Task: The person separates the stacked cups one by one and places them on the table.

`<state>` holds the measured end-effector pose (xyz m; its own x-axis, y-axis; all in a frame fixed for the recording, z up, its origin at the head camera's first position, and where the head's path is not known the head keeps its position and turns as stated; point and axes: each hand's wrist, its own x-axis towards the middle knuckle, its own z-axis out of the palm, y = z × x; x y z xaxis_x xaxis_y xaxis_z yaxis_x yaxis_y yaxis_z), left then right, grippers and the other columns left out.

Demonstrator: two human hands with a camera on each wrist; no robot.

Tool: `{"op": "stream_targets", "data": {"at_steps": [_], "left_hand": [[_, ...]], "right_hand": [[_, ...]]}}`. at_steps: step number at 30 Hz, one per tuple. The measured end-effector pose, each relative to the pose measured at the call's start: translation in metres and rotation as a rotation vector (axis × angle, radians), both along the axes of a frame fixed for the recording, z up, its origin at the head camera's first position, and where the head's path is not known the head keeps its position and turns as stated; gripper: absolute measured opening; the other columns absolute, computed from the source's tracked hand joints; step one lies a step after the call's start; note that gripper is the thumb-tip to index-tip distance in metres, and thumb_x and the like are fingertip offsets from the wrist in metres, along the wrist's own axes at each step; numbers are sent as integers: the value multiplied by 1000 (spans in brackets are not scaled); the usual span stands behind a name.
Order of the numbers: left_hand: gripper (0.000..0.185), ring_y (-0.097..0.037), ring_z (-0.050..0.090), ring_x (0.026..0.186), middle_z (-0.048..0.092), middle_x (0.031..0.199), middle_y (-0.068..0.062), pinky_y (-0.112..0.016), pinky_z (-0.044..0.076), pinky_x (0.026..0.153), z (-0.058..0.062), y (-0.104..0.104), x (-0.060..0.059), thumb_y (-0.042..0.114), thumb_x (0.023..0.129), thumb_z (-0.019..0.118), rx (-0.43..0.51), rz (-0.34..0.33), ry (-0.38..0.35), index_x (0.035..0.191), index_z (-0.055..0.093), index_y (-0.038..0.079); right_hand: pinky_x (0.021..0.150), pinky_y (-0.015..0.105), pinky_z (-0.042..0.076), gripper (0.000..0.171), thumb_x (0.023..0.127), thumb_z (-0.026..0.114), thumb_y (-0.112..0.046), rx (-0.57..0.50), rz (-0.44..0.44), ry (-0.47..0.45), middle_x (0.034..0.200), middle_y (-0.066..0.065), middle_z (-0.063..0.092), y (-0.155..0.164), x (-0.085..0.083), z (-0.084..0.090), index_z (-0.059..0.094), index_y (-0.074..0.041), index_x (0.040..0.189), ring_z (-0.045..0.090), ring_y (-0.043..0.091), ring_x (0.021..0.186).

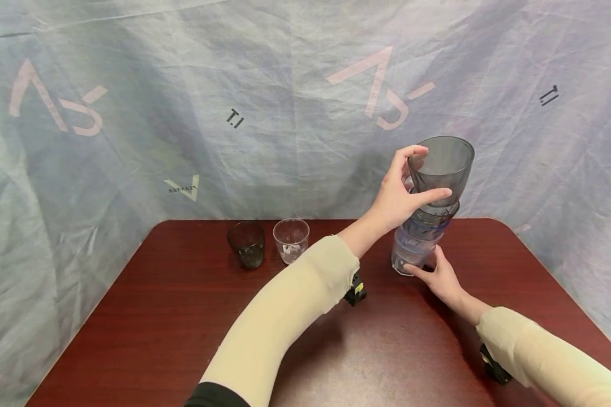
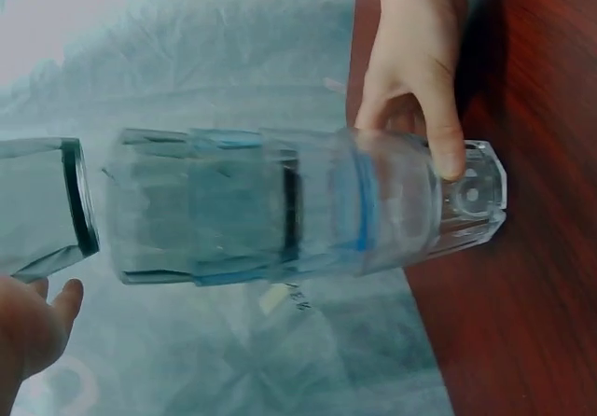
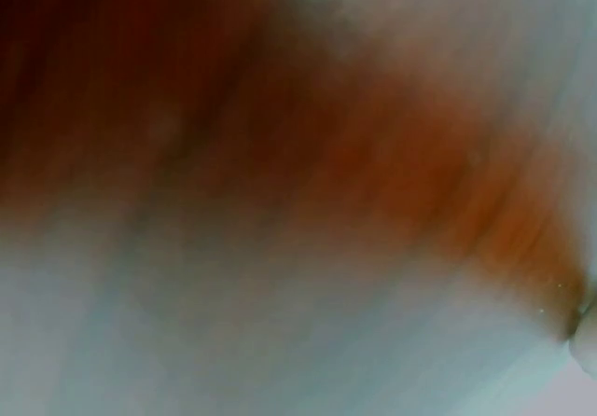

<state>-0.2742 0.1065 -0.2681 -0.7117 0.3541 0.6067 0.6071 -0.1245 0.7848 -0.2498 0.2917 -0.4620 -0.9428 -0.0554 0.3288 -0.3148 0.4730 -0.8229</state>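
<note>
A stack of nested clear tumblers [image 1: 421, 240] with blue rings stands on the dark red table [image 1: 183, 316] at the back right. My right hand [image 1: 424, 263] grips its base, thumb in front and fingers behind. My left hand [image 1: 434, 172] holds a smoky grey tumbler [image 1: 445, 161] upright by its side, directly over the stack. In the left wrist view a small gap separates the grey tumbler [image 2: 42, 206] from the top of the stack [image 2: 280, 206], and the right hand [image 2: 410, 141] wraps the bottom cup. The right wrist view is a blur.
Two tumblers stand side by side at the table's back left of centre: a dark one [image 1: 246, 244] and a clear one [image 1: 291, 240]. A wrinkled pale cloth backdrop [image 1: 285, 113] hangs behind and around the table. Black wrist cameras [image 1: 355, 294] sit under both sleeves.
</note>
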Motion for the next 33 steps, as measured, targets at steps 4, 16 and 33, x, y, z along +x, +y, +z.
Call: {"op": "stream_targets", "data": {"at_steps": [4, 16, 33], "left_hand": [[73, 0, 42, 124, 41, 141, 7, -23, 41, 96, 3, -9, 13, 7, 80, 80, 11, 3, -17, 137, 37, 19], [75, -7, 43, 125, 43, 139, 3, -29, 41, 99, -19, -62, 27, 5, 77, 83, 27, 100, -14, 137, 40, 17], [77, -18, 47, 126, 44, 140, -5, -33, 43, 99, -93, -120, 31, 11, 77, 84, -112, 278, -156, 139, 39, 17]], "right_hand": [[88, 17, 41, 76, 86, 75, -5, -4, -3, 6, 134, 23, 50, -1, 1, 0, 27, -1, 145, 48, -9, 104], [84, 15, 42, 72, 84, 76, -3, 6, -17, 46, 129, 26, 53, 1, 1, 1, 32, 0, 141, 48, -13, 99], [86, 17, 40, 71, 85, 76, -7, 15, -40, 19, 131, 23, 51, 0, 2, 3, 33, 0, 141, 47, -11, 100]]}}
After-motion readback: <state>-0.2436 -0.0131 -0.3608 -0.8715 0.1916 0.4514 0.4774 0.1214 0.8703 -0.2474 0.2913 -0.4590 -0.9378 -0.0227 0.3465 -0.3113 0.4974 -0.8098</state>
